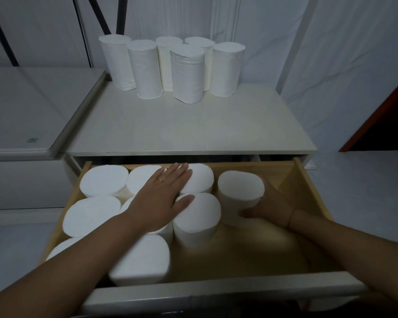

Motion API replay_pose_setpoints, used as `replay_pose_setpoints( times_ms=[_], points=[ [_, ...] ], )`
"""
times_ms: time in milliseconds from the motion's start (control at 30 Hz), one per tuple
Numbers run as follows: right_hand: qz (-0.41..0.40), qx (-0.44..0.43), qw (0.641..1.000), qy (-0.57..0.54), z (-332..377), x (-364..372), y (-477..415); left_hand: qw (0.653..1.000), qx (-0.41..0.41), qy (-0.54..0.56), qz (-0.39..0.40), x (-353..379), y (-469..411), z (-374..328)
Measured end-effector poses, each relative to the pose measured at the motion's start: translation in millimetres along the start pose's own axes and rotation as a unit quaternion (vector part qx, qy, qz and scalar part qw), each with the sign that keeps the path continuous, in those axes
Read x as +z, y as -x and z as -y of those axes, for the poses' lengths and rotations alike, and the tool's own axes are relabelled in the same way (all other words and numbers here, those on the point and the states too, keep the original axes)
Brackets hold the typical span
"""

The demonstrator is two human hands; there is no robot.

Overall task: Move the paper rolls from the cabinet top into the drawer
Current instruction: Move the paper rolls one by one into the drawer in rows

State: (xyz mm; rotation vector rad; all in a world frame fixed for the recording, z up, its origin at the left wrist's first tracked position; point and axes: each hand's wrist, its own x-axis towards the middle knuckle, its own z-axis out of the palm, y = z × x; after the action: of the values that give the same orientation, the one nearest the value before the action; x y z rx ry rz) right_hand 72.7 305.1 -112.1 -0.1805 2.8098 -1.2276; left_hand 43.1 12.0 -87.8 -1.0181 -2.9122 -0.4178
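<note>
Several white paper rolls [189, 74] stand upright in a cluster at the back of the white cabinet top [189, 129]. Below it the wooden drawer [308, 180] is pulled out, with several rolls [104, 181] standing on end in its left half. My left hand [163, 198] lies flat with straight fingers on the tops of those rolls. My right hand [269, 207] grips one upright roll [239, 191] from its right side, thumb round the front. That roll stands inside the drawer, just right of the packed ones.
The drawer's right part shows bare wooden floor [262, 253]. A white front panel [216, 292] closes the drawer toward me. A glass-topped white unit [32, 106] adjoins the cabinet on the left. White fabric hangs behind, and a dark red edge [381, 115] is at right.
</note>
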Motion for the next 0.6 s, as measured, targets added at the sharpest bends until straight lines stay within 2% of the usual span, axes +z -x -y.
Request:
replay_pose_setpoints(
  times_ms=[200, 333, 433, 500, 600],
  points=[
    [0.010, 0.025, 1.000, 0.009, -3.4, 0.4, 5.6, 1.000, -0.003, 0.006, 0.006, 0.0, 0.1, -0.1],
    [0.098, 0.047, 0.994, 0.000, -0.6, -14.2, 8.3, 1.000, -0.004, -0.001, 0.011, -1.1, 0.3, -0.6],
    [0.157, 0.090, 0.979, -0.090, 6.2, -34.3, 7.3, 1.000, -0.006, -0.002, 0.012, -2.3, 0.3, -1.8],
    [0.154, 0.137, 0.967, -0.153, 14.4, -43.0, 2.7, 1.000, -0.004, -0.003, 0.012, -2.8, 0.4, -2.2],
    [0.143, 0.180, 0.962, -0.145, 23.8, -42.5, -11.0, 1.000, -0.003, 0.000, 0.007, -3.8, 0.6, -1.7]
  ],
)
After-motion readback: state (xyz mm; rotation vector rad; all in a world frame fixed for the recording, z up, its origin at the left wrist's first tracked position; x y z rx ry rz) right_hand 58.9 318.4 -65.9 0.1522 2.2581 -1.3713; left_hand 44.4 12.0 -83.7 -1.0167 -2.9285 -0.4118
